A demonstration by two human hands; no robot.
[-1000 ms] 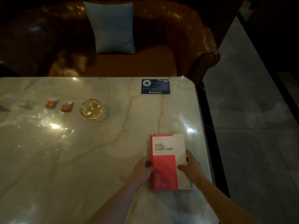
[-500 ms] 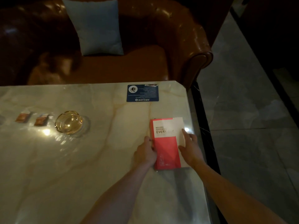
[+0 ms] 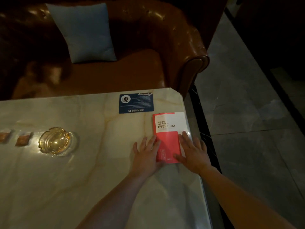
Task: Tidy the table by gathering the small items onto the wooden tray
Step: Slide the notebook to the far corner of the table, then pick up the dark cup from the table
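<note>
A red and white notebook (image 3: 168, 129) printed "EVERY DAY" lies flat on the marble table (image 3: 99, 171), close to its far right corner. My left hand (image 3: 146, 157) rests flat with fingers spread, its fingertips on the notebook's left edge. My right hand (image 3: 193, 152) lies flat with fingers apart over the notebook's lower right part. Neither hand grips it. Two small orange packets (image 3: 24, 139) (image 3: 4, 136) lie at the left. No wooden tray is in view.
An amber glass ashtray (image 3: 55, 140) stands right of the packets. A blue card (image 3: 136, 103) lies at the table's far edge. A brown leather sofa (image 3: 165, 47) with a grey-blue cushion (image 3: 82, 32) stands behind. The table's right edge drops to the tiled floor (image 3: 247, 113).
The notebook has slid away from me toward the table's far right corner. Both hands went from holding its sides to lying flat with fingers spread.
</note>
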